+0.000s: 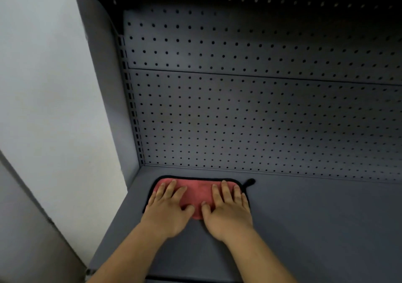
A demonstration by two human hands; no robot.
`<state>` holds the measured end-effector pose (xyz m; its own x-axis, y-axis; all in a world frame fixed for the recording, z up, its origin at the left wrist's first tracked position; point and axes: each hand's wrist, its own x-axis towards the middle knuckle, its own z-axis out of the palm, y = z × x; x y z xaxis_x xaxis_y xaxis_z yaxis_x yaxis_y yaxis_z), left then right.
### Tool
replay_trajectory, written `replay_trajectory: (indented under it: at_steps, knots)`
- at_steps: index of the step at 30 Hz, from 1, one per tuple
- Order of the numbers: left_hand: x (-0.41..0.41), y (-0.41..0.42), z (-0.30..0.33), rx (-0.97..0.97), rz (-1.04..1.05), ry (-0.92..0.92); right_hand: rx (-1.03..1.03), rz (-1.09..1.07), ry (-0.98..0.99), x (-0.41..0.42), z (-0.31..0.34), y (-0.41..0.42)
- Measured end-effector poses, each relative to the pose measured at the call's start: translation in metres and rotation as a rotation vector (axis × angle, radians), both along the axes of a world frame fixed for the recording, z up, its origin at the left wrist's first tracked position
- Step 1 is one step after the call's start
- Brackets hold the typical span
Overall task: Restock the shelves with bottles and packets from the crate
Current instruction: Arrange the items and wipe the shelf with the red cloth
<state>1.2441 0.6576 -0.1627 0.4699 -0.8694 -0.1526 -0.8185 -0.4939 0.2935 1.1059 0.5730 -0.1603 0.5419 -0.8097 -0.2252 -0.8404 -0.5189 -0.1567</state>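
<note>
Left hand (167, 211): lying flat, fingers straight, pressing the cloth's left half.
Right hand (228, 212): lying flat, fingers spread, pressing its right half.
Pink cloth (196, 192): lying at the grey shelf's (315, 217) back-left corner, beside the pegboard back panel (261, 119).

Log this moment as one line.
stage: wiping shelf | left hand: flat on cloth | right hand: flat on cloth | shelf: no bottles or packets | crate: not in view
</note>
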Motion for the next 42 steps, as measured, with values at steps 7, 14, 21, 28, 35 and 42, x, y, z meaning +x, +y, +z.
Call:
replay_trajectory:
  at_steps: [7, 14, 21, 28, 35, 42]
  knots:
    - [0.056, -0.006, 0.004, 0.04, 0.038, -0.057, -0.006, 0.072, -0.026, 0.055, 0.0, -0.004]
    - [0.054, -0.028, 0.003, 0.085, 0.026, -0.12, 0.006, 0.068, -0.039, 0.048, -0.001, -0.021]
    - [-0.022, -0.063, 0.005, 0.099, -0.066, -0.113, -0.019, 0.018, -0.026, -0.04, 0.002, -0.062]
    - [-0.145, -0.103, 0.004, 0.086, -0.118, -0.12, -0.011, -0.037, 0.005, -0.168, 0.004, -0.101]
    - [-0.198, -0.095, 0.0, 0.059, -0.083, -0.107, -0.052, 0.007, 0.051, -0.214, 0.005, -0.091]
    - [-0.197, -0.045, -0.002, 0.005, -0.042, -0.085, -0.032, 0.016, 0.0, -0.203, 0.004, -0.042]
